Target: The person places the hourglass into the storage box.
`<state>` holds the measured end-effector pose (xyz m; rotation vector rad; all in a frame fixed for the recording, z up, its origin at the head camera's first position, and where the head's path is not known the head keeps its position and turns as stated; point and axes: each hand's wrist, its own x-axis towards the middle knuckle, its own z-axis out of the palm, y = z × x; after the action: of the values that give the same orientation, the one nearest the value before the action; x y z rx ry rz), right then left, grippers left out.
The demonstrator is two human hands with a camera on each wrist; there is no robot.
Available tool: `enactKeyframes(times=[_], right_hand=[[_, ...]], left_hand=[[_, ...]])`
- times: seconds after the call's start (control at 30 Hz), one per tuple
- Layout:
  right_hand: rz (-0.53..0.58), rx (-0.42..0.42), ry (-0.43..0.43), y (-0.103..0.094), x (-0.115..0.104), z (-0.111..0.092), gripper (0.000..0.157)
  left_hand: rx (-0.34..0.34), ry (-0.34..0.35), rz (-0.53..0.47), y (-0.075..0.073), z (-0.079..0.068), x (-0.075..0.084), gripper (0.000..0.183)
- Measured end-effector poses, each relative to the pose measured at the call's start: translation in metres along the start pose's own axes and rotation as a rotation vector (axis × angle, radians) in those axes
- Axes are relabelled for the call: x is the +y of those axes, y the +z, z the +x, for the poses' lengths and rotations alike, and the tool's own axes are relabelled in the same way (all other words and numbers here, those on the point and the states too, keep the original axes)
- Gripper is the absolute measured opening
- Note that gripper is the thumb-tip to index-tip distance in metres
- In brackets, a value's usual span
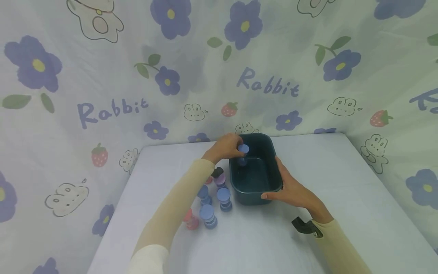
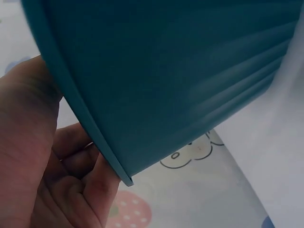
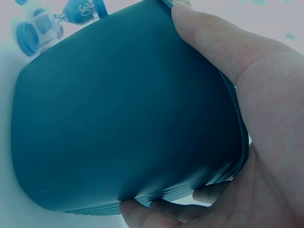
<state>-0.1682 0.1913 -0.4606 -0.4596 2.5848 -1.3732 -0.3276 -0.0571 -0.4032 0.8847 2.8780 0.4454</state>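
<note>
A dark teal plastic bin (image 1: 251, 198) stands on the table. My left hand (image 1: 224, 147) is over its far left rim and pinches a blue sand timer (image 1: 243, 149) upright inside the bin's far left part. In the left wrist view the bin wall (image 2: 156, 85) hides that timer from sight. My right hand (image 1: 294, 190) grips the bin's near right corner, thumb on the front rim and fingers along the right side wall. Left of the bin stand blue sand timers (image 1: 224, 195), a purple one (image 1: 220, 179) and a pink one (image 1: 191, 221).
The white table (image 1: 342, 182) extends to both sides of the bin. A patterned cloth (image 1: 205, 76) hangs directly behind the table's back edge. My left forearm passes over part of the timer group and hides some of it.
</note>
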Motion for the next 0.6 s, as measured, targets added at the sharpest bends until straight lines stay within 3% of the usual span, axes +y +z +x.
enactKeyframes(times=[0.27, 0.6], right_hand=[[-0.004, 0.002, 0.001, 0.001, 0.0015, 0.0002, 0.135], [-0.009, 0.002, 0.003, 0.0008, 0.0013, 0.0, 0.135]], left_hand=[[-0.02, -0.009, 0.117, 0.0025, 0.0014, 0.0001, 0.04], [-0.054, -0.016, 0.196, 0.0013, 0.0027, 0.0033, 0.041]])
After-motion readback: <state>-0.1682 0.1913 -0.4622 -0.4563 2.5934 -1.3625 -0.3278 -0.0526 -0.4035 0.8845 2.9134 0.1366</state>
